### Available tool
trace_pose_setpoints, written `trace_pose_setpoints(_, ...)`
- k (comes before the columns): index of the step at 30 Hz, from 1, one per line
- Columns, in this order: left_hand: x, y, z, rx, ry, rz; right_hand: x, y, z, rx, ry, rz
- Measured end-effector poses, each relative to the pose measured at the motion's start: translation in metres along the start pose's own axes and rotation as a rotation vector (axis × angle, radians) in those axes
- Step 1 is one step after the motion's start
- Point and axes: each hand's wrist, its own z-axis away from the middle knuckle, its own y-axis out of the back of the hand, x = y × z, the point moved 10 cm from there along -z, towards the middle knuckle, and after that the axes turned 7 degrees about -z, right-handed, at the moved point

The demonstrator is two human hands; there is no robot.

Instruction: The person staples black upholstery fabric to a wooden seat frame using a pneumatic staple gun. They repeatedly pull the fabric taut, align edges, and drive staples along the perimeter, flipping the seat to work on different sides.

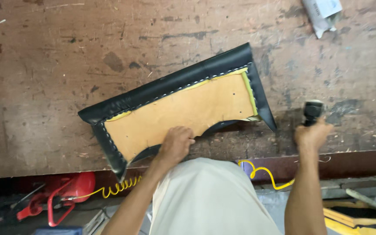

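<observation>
The left hand (176,145) is curled with its fingers pressed down on the near curved edge of the upholstered panel (183,106), pinching the black covering against the tan board there. The panel lies face down on the workbench (66,65), slanting from near the front edge at the left up toward the middle at the right. Black leatherette is wrapped over its far and side edges, with a row of staples along the fold and a strip of yellow foam showing.

The right hand (312,135) is closed around the black staple gun (313,112), held upright over the bench near its front edge, well apart from the panel's right corner. A yellow coiled hose (266,174) hangs below the front edge. A grey wrapped packet (323,13) lies at the far right corner.
</observation>
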Motion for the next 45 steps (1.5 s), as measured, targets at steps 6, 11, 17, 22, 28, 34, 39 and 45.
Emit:
trace_pose_setpoints(6,-0.005,0.056,-0.023,0.027,0.152,0.122,-0.040,-0.027,0.014,-0.151,-0.026,0.027)
trace_pose_setpoints(11,0.000,0.122,-0.050,0.190,0.246,0.096,-0.066,-0.030,0.027,-0.163,0.025,-0.126)
trace_pose_setpoints(17,0.001,0.190,-0.096,0.418,0.240,-0.301,-0.069,-0.040,0.026,-0.187,0.010,-0.159)
trace_pose_setpoints(22,-0.021,0.225,-0.141,0.560,0.193,-0.178,-0.072,-0.037,0.019,-0.194,0.068,-0.250)
trace_pose_setpoints(28,-0.092,0.235,-0.178,0.417,0.239,0.027,-0.093,-0.033,-0.015,-0.013,0.157,-0.208)
trace_pose_setpoints(34,-0.144,0.232,-0.208,0.162,0.352,0.128,-0.093,-0.045,-0.039,-0.139,0.097,-0.239)
trace_pose_setpoints(39,-0.136,0.247,-0.201,0.232,0.276,0.054,-0.080,-0.038,-0.028,-0.181,0.191,-0.221)
trace_pose_setpoints(45,-0.137,0.249,-0.190,0.302,0.382,0.078,-0.086,-0.032,-0.024,-0.058,0.287,-0.305)
